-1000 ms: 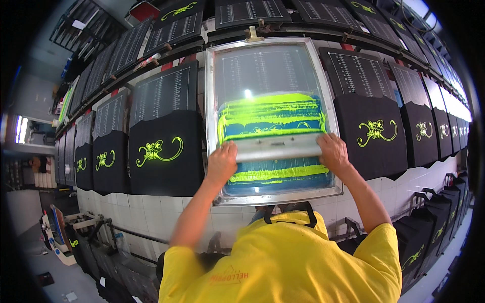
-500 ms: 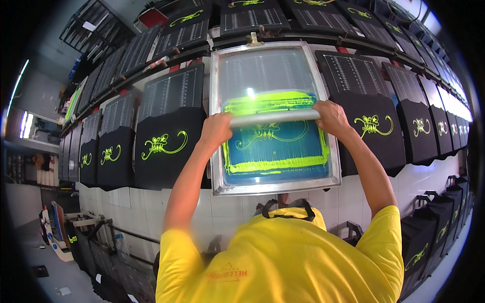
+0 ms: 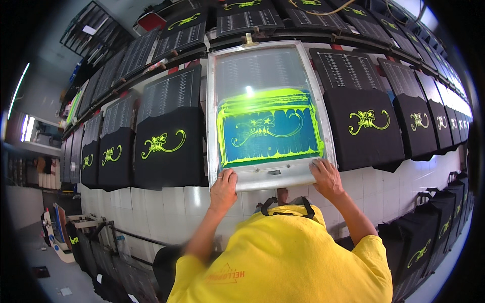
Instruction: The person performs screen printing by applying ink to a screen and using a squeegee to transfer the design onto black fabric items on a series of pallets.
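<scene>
Gripping the squeegee [image 3: 252,174], the person [image 3: 359,224] wears an orange-lettered yellow shirt [image 3: 298,252].

This is a screen-printing workshop: an inked screen [image 3: 273,144] and rows of boards [image 3: 169,88] bearing printed black garments [image 3: 364,146]

Red lettering [image 3: 232,275] beside a thin peaked outline marks a yellow shirt [image 3: 288,252] | white ruled scales [image 3: 347,70], any figures too small to read, line black boards [image 3: 174,88], one showing through a mesh screen [image 3: 270,123] | yellow-green letter-like marks [image 3: 74,240], illegible, stand on dark cloth [image 3: 83,257]
</scene>
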### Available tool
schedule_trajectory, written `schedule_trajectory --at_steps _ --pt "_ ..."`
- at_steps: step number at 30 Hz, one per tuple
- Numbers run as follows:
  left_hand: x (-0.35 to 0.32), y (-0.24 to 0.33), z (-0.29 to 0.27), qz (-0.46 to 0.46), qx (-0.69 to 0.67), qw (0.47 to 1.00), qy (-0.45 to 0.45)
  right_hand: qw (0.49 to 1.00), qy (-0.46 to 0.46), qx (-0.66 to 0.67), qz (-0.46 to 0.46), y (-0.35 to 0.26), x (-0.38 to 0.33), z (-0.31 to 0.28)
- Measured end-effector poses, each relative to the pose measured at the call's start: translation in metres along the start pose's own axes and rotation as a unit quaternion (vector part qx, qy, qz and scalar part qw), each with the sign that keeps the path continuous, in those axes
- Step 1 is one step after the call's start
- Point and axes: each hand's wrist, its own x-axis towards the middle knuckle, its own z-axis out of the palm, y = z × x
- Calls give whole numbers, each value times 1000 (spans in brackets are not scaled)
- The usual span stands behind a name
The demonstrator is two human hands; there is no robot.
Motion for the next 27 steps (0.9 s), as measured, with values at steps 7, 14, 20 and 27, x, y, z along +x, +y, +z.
schedule_trajectory --at_steps 7,14,20,27 --pt "-17 3 10 -1 -5 1000 -2 998 -41 36 -16 -5 -5 -11" --pt "-11 -18 -14 -42 -162 983 71 972 140 170 79 44 -8 7" --pt "-5 -87 42 -299 -163 923 181 924 147 211 282 70 1 38" --pt "6 -97 51 -315 -130 918 204 870 175 295 353 72 11 50"
